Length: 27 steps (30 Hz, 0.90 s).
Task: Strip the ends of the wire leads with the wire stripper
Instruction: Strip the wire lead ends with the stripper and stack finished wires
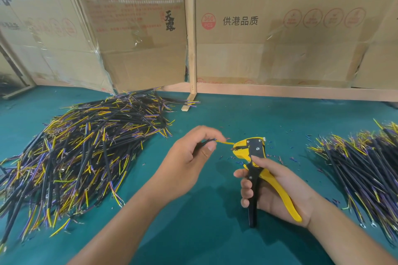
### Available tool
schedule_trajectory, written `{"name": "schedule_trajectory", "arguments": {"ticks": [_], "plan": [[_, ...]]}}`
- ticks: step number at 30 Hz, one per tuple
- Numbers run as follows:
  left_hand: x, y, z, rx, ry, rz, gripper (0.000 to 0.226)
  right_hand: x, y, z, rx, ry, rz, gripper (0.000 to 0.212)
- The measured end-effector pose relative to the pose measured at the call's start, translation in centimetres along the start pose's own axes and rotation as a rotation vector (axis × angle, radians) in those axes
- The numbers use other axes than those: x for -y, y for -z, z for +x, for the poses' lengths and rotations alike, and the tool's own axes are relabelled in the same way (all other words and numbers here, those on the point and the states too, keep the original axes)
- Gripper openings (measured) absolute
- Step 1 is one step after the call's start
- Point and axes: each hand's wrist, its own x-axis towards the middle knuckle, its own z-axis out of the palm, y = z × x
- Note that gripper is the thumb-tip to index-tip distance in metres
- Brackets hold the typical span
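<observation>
**Feeding a yellow lead into the stripper's mouth**

Holding the tool steady is the right hand point(277, 187), with its fingers wrapped round the two handles of the wire stripper point(254, 165). The black handle lies under the fingers and the yellow one runs along the palm towards the wrist. The handles stand apart, so the squeeze looks not yet made. The tool's long axis runs near to far, head at the far end, with the mouth opening to the left. That seems deliberate, since it faces the hand that brings the wire.

The left hand point(189, 157) pinches a cable point(210, 141) between thumb and curled fingers, close to its end. The short grip probably keeps the thin lead from bending as it is pushed in. From the pinch a yellow lead point(225, 142) sticks out to the right, lying left to right and sloping slightly towards the near side. Its tip is at the stripper's mouth. Whether it sits fully between the blades I cannot tell.

Both hands work above the green table point(215, 232), near its middle. A large heap of cables point(81, 153) lies on the left and a second heap point(361, 168) on the right, likely one for waiting pieces and one for finished, though which is which is unclear. Small bits of cut insulation point(280, 160) are scattered round the tool. Cardboard boxes point(280, 28) stand along the far edge.
</observation>
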Motion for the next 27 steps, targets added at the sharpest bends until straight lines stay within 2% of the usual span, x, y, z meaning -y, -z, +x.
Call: {"name": "schedule_trajectory", "arguments": {"ticks": [3, 7, 9, 18, 27], "plan": [[0.0, 0.0, -0.1, 0.019, -0.01, 0.012, 0.019, -0.1, 0.2, 0.1, 0.003, -0.001, -0.001, 0.048], [0.1, -0.1, 0.0, 0.026, 0.073, -0.124, 0.009, -0.1, 0.5, 0.1, 0.036, -0.004, 0.002, 0.048], [0.0, -0.3, 0.0, -0.01, 0.059, -0.148, 0.018, -0.1, 0.5, 0.1, 0.05, -0.004, -0.001, 0.05], [0.5, -0.8, -0.1, -0.034, 0.02, -0.117, 0.008, -0.1, 0.9, 0.4, 0.039, 0.0, -0.003, 0.051], [0.7, -0.7, -0.3, -0.007, -0.066, 0.106, 0.011, -0.2, 1.2, 0.8, 0.049, 0.0, -0.003, 0.052]]}}
